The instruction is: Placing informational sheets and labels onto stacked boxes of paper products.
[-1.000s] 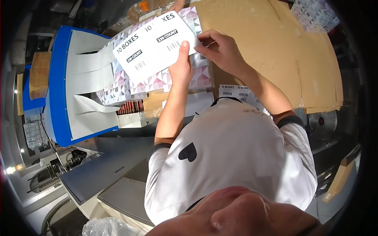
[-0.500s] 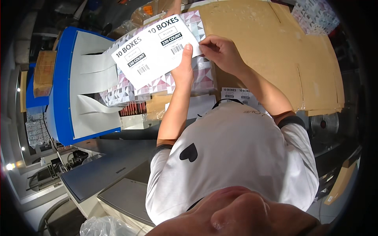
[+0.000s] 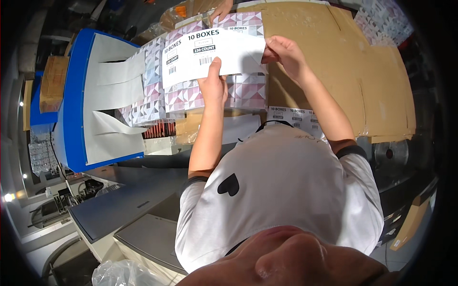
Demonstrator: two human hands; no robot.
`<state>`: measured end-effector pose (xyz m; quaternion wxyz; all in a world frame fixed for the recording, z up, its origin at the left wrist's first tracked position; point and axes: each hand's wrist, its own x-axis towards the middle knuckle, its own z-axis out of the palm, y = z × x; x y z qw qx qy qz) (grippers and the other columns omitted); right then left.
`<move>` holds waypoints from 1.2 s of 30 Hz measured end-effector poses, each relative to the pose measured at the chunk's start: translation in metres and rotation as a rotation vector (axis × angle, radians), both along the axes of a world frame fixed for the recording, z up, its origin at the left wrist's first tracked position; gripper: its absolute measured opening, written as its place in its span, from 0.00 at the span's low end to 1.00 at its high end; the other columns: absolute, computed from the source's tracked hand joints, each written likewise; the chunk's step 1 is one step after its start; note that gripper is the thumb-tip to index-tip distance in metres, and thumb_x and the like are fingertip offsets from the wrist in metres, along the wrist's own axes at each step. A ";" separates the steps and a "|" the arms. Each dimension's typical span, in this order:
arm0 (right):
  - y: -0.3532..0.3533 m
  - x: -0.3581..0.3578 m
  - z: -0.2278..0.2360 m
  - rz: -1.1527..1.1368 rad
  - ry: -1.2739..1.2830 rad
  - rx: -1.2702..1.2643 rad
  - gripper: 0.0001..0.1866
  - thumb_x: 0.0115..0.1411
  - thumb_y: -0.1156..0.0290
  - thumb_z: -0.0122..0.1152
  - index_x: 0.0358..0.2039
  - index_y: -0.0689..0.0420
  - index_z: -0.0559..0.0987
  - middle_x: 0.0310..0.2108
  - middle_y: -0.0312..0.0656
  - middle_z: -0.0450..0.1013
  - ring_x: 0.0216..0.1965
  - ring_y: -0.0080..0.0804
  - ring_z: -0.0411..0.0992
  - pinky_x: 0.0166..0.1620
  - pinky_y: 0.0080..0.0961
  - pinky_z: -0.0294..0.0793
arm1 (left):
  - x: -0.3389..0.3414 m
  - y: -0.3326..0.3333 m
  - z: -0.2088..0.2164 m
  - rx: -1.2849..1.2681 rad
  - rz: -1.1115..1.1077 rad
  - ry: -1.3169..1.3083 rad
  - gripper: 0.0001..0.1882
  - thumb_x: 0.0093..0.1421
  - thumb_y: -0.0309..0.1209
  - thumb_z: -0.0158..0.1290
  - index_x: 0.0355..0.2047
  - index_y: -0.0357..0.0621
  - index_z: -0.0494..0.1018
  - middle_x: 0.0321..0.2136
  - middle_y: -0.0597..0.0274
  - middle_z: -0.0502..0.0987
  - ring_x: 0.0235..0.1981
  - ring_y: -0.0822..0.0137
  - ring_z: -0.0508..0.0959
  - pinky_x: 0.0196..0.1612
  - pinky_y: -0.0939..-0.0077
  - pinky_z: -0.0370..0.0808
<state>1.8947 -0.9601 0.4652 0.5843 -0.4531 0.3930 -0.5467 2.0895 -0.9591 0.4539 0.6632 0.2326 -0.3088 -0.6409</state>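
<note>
My left hand (image 3: 214, 86) grips a white sheet of printed labels (image 3: 186, 64) at its lower edge, thumb on top and fingers hidden underneath. My right hand (image 3: 287, 55) pinches the sheet's right end, where the surface looks blank and slightly bent. Beneath the sheet lie packages with a pink, grey and white triangle pattern (image 3: 249, 95), partly covered by it. Behind the sheet's upper edge, another bit of white printed label (image 3: 238, 31) shows.
To the left stands a blue machine (image 3: 71, 102) with white hanging strips (image 3: 117, 71), more patterned packages (image 3: 153, 59) at its mouth. Another person's hand (image 3: 222, 9) touches the packages at the far side. Brown cardboard (image 3: 334, 62) covers the table on the right. More label sheets (image 3: 291, 114) lie near my body.
The label sheet has turned more level. Its right part now looks blank and bent, and my right hand has moved right and slightly up. The other person's hand has shifted right.
</note>
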 end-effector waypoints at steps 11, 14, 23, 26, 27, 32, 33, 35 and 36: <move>-0.028 0.016 0.036 0.266 0.246 -0.193 0.15 0.52 0.71 0.56 0.39 0.62 0.71 0.32 0.35 0.71 0.34 0.17 0.67 0.39 0.14 0.65 | 0.020 -0.013 0.001 -0.383 -0.178 -0.593 0.17 0.50 0.22 0.50 0.42 0.35 0.65 0.38 0.58 0.70 0.37 0.69 0.70 0.38 0.78 0.68; -0.029 0.018 0.040 0.159 0.341 -0.209 0.13 0.52 0.71 0.55 0.38 0.63 0.71 0.32 0.35 0.71 0.33 0.16 0.67 0.38 0.14 0.66 | 0.043 -0.025 0.007 -0.039 -0.250 -0.116 0.15 0.57 0.32 0.44 0.38 0.31 0.65 0.28 0.51 0.73 0.20 0.65 0.73 0.18 0.79 0.69; -0.008 0.060 0.047 -0.474 0.675 -0.586 0.08 0.50 0.73 0.57 0.32 0.59 0.73 0.24 0.34 0.70 0.27 0.14 0.67 0.29 0.13 0.66 | 0.041 -0.031 0.024 -0.087 -0.007 -0.191 0.09 0.57 0.27 0.44 0.36 0.35 0.66 0.24 0.60 0.72 0.17 0.75 0.68 0.18 0.85 0.64; 0.005 0.077 0.041 -0.100 0.594 -0.486 0.06 0.50 0.74 0.58 0.28 0.60 0.72 0.21 0.33 0.68 0.24 0.15 0.66 0.25 0.12 0.65 | 0.030 -0.026 0.024 -0.165 0.031 -0.154 0.10 0.56 0.25 0.45 0.38 0.34 0.65 0.28 0.59 0.72 0.22 0.73 0.71 0.21 0.84 0.69; 0.003 0.080 0.035 -0.130 0.586 -0.483 0.06 0.50 0.75 0.57 0.28 0.61 0.71 0.21 0.33 0.69 0.23 0.14 0.66 0.25 0.12 0.65 | 0.027 -0.022 0.025 -0.148 0.015 -0.145 0.11 0.55 0.24 0.46 0.39 0.34 0.64 0.30 0.58 0.72 0.25 0.72 0.72 0.23 0.82 0.71; 0.005 0.084 0.028 -0.129 0.505 -0.450 0.05 0.51 0.76 0.56 0.26 0.63 0.70 0.20 0.33 0.70 0.22 0.14 0.67 0.26 0.11 0.66 | 0.021 -0.008 0.023 -0.133 -0.034 -0.092 0.17 0.52 0.21 0.48 0.43 0.35 0.62 0.35 0.57 0.70 0.32 0.70 0.73 0.29 0.79 0.75; 0.006 0.084 0.029 -0.088 0.473 -0.416 0.04 0.52 0.77 0.55 0.27 0.63 0.71 0.21 0.34 0.70 0.22 0.14 0.68 0.26 0.11 0.66 | 0.022 -0.007 0.021 -0.130 -0.037 -0.092 0.17 0.52 0.21 0.48 0.43 0.35 0.62 0.35 0.57 0.70 0.32 0.70 0.73 0.29 0.79 0.75; 0.006 0.083 0.026 -0.047 0.440 -0.377 0.04 0.52 0.77 0.54 0.27 0.64 0.71 0.22 0.35 0.71 0.22 0.15 0.68 0.27 0.11 0.67 | 0.025 -0.008 0.016 -0.163 -0.018 -0.199 0.17 0.51 0.20 0.49 0.43 0.35 0.62 0.35 0.57 0.70 0.32 0.70 0.73 0.29 0.79 0.74; 0.003 0.081 0.021 -0.025 0.442 -0.349 0.04 0.53 0.77 0.53 0.28 0.64 0.72 0.22 0.36 0.71 0.23 0.16 0.69 0.27 0.12 0.68 | 0.027 -0.009 0.015 -0.159 -0.021 -0.200 0.17 0.51 0.20 0.49 0.43 0.35 0.62 0.35 0.57 0.70 0.32 0.70 0.73 0.29 0.79 0.74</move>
